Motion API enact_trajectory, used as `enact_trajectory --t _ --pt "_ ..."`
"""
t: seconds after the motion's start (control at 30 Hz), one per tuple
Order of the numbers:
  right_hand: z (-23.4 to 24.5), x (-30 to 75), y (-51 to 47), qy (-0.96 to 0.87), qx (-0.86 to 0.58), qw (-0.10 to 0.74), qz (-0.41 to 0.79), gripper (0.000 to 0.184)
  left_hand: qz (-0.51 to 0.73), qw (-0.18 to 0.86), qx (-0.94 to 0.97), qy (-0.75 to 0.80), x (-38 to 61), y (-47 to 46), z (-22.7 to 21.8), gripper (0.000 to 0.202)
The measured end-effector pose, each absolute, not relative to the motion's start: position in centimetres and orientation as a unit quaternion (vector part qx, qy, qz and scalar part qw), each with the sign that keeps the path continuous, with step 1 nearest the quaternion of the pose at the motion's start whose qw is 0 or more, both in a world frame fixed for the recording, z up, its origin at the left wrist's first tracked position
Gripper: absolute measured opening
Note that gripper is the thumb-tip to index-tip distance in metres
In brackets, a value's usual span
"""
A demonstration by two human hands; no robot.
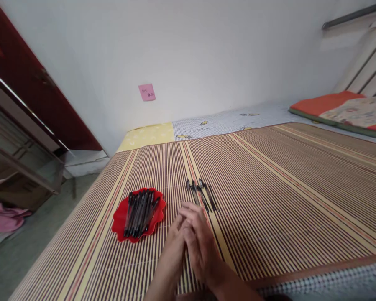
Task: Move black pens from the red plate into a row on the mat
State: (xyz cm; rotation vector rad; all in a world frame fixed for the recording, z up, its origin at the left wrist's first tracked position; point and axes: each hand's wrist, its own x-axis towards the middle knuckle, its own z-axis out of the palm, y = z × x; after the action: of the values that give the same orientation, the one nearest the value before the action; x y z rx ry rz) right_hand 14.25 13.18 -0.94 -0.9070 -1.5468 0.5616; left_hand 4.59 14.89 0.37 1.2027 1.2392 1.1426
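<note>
Near the front edge of a bed spread with a striped mat (269,196), I see two bare hands brought together, the left hand (172,241) and the right hand (203,244) touching, fingers loosely bent and overlapping. No object shows in their grasp, though I cannot tell whether the palms cover anything. Just beyond the fingertips, a few loose black pens (209,197) lie side by side on the mat, pointing roughly toward the person. To the person's left sits a red dish (120,218) with a scalloped rim, holding a bundle of black pens (139,213) laid lengthwise. Against the white wall (225,54) a pink note (147,92) is stuck, and orange bedding (327,101) lies folded at the far right.
</note>
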Motion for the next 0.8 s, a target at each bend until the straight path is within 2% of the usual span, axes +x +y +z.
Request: enact_trajectory --t 0.07,0.13,0.2,0.27,0.37,0.47,0.8 --pt "-0.9 14.3 13.7 -0.621 -0.405 0.617 0.262 0.031 0.472 0.454 0.54 0.529 2.8 15.5 1.2 0.033" --pt "-0.9 14.0 14.0 -0.6 -0.417 0.613 0.3 0.027 0.481 0.271 0.575 0.604 0.3 16.4 2.0 0.032" --pt "-1.0 13.5 13.9 -0.608 -0.427 0.585 0.324 0.024 0.414 0.095 0.601 0.677 -2.2 17.4 2.3 0.025" --pt "-1.3 13.0 13.7 -0.634 -0.43 0.555 0.323 0.025 0.316 0.011 0.618 0.72 -4.1 18.4 2.1 0.024" --pt "-1.8 12.4 13.5 -0.668 -0.421 0.529 0.311 0.027 0.188 0.007 0.628 0.755 -5.2 19.5 1.5 0.027" --pt "-2.1 12.4 13.5 -0.681 -0.413 0.523 0.303 0.026 0.118 0.031 0.616 0.778 -4.8 20.1 1.3 0.029" --pt "-1.3 12.8 13.5 -0.68 -0.412 0.516 0.319 0.029 0.106 0.021 0.592 0.798 -3.9 20.4 0.9 0.027"
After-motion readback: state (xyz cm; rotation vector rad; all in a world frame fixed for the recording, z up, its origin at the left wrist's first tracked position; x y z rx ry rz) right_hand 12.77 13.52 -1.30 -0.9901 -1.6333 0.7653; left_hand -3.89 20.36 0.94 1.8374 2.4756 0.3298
